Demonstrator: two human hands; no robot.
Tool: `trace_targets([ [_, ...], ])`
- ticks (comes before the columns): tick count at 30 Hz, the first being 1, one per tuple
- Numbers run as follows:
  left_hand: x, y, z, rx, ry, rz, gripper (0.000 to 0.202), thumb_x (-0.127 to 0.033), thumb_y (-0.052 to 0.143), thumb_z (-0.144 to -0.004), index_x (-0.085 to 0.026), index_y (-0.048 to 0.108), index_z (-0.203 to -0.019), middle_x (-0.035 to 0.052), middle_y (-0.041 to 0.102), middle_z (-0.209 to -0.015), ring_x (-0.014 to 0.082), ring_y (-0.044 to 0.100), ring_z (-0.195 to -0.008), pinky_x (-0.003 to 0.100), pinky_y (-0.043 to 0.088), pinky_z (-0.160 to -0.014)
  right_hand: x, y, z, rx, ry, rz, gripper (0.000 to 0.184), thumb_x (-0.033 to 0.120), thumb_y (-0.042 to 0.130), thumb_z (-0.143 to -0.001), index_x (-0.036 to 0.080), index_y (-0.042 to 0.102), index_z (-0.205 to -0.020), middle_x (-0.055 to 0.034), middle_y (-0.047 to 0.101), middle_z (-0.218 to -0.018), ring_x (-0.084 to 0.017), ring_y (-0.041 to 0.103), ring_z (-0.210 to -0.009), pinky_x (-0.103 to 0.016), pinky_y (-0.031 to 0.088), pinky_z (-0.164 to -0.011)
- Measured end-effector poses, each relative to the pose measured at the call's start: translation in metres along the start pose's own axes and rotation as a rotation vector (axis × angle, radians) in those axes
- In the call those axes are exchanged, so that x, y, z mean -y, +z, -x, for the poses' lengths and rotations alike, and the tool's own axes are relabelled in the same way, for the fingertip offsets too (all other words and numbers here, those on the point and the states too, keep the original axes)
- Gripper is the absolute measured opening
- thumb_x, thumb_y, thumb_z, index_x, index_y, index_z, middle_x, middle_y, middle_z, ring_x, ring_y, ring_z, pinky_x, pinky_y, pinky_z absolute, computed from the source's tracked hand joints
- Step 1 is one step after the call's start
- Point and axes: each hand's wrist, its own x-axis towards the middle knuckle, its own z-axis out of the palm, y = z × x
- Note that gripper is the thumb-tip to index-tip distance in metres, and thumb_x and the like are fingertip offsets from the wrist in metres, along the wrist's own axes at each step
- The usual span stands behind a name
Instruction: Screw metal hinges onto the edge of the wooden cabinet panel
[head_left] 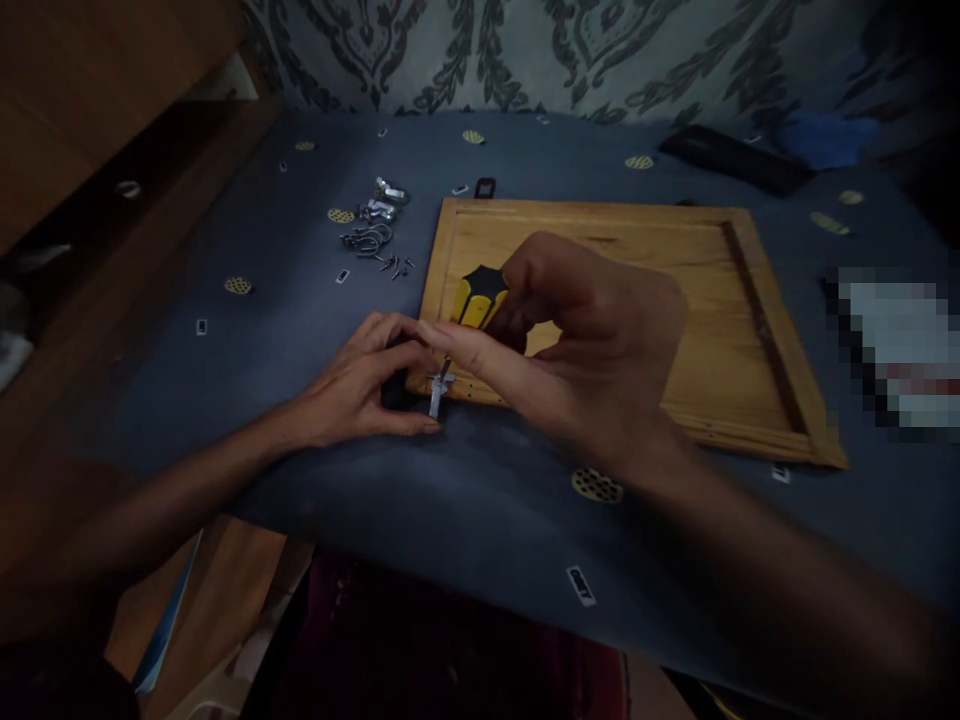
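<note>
A framed wooden panel [660, 300], like a cabinet door, lies flat on the patterned blue cloth. At its near left corner sits a small metal hinge [439, 393]. My left hand [371, 385] is curled around that hinge, thumb at its near end and index finger at the far side. Closed over the panel's left part, my right hand [592, 340] grips a screwdriver with a yellow and black handle [476, 300]. Its thin shaft points down at the hinge; fingers partly cover the shaft, and whether the tip sits in a screw I cannot tell.
Loose metal hinges [379, 210] and several screws [396, 266] lie left of the panel. A small black fitting [485, 187] is behind it. A black case [735, 160] and a blue cloth [829, 138] lie far right. A blurred-out object [900, 340] is at the right.
</note>
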Motion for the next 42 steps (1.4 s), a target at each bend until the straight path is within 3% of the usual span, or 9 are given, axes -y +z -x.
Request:
trace_targets([
  [5, -0.001, -0.001, 0.000, 0.020, -0.036, 0.003, 0.049, -0.064, 0.086, -0.086, -0.028, 0.076, -0.118, 0.0092, 0.069, -0.138, 0.0350, 0.061, -0.125, 0.053, 0.053, -0.110, 0.003, -0.001, -0.002, 0.013, 0.038, -0.033, 0.055, 0.052, 0.082, -0.096, 0.026, 0.041, -0.070, 0.0044, 0.055, -0.063, -0.016, 0.053, -0.055, -0.033, 0.047, -0.058],
  [9, -0.002, -0.002, 0.000, 0.032, -0.042, -0.012, 0.052, -0.063, 0.087, -0.086, -0.025, 0.077, -0.119, 0.0116, 0.068, -0.136, 0.0361, 0.060, -0.124, 0.054, 0.054, -0.107, 0.003, -0.003, -0.006, 0.107, 0.096, -0.097, 0.052, 0.052, 0.080, -0.098, 0.026, 0.044, -0.071, 0.0051, 0.053, -0.064, -0.014, 0.052, -0.056, -0.032, 0.043, -0.056],
  [12, -0.001, -0.003, 0.000, 0.027, -0.029, -0.005, 0.053, -0.064, 0.086, -0.087, -0.024, 0.076, -0.121, 0.0118, 0.068, -0.134, 0.0355, 0.060, -0.123, 0.053, 0.054, -0.107, 0.003, -0.006, -0.008, 0.207, 0.138, -0.092, 0.044, 0.044, 0.076, -0.102, 0.025, 0.050, -0.072, 0.0037, 0.057, -0.067, -0.015, 0.054, -0.060, -0.033, 0.043, -0.057],
  [14, -0.001, -0.003, 0.000, 0.029, -0.029, 0.002, 0.051, -0.063, 0.086, -0.087, -0.025, 0.076, -0.119, 0.0109, 0.068, -0.135, 0.0349, 0.060, -0.125, 0.053, 0.053, -0.109, 0.004, -0.008, -0.009, 0.198, 0.131, -0.068, 0.043, 0.040, 0.075, -0.101, 0.025, 0.049, -0.071, 0.0035, 0.056, -0.067, -0.015, 0.053, -0.062, -0.032, 0.046, -0.060],
  [18, -0.002, -0.004, 0.000, 0.037, -0.028, 0.005, 0.050, -0.062, 0.086, -0.087, -0.023, 0.075, -0.116, 0.0113, 0.066, -0.138, 0.0350, 0.059, -0.129, 0.053, 0.051, -0.114, 0.006, -0.012, -0.011, 0.129, 0.165, -0.072, 0.046, 0.051, 0.076, -0.101, 0.025, 0.050, -0.073, 0.0030, 0.055, -0.069, -0.015, 0.053, -0.064, -0.033, 0.050, -0.064],
  [23, -0.002, -0.004, 0.001, 0.030, -0.031, 0.005, 0.051, -0.060, 0.086, -0.088, -0.024, 0.076, -0.122, 0.0117, 0.065, -0.139, 0.0349, 0.060, -0.129, 0.052, 0.051, -0.114, 0.002, -0.013, -0.013, 0.170, 0.154, -0.059, 0.056, 0.065, 0.071, -0.100, 0.026, 0.045, -0.070, 0.0029, 0.052, -0.065, -0.016, 0.051, -0.062, -0.034, 0.049, -0.063],
  [35, 0.000, -0.003, 0.001, 0.020, -0.024, -0.001, 0.052, -0.063, 0.086, -0.088, -0.024, 0.076, -0.122, 0.0105, 0.066, -0.137, 0.0349, 0.059, -0.128, 0.053, 0.050, -0.115, -0.007, -0.009, -0.009, 0.183, 0.134, -0.029, 0.049, 0.055, 0.072, -0.101, 0.026, 0.045, -0.072, 0.0035, 0.050, -0.066, -0.016, 0.049, -0.061, -0.034, 0.049, -0.064],
  [42, 0.001, -0.001, 0.002, 0.011, -0.030, 0.022, 0.051, -0.062, 0.086, -0.087, -0.025, 0.076, -0.121, 0.0099, 0.067, -0.136, 0.0346, 0.059, -0.128, 0.053, 0.051, -0.113, -0.006, -0.010, -0.012, 0.234, 0.104, -0.071, 0.051, 0.062, 0.068, -0.103, 0.026, 0.047, -0.073, 0.0032, 0.054, -0.066, -0.016, 0.051, -0.062, -0.034, 0.044, -0.060],
])
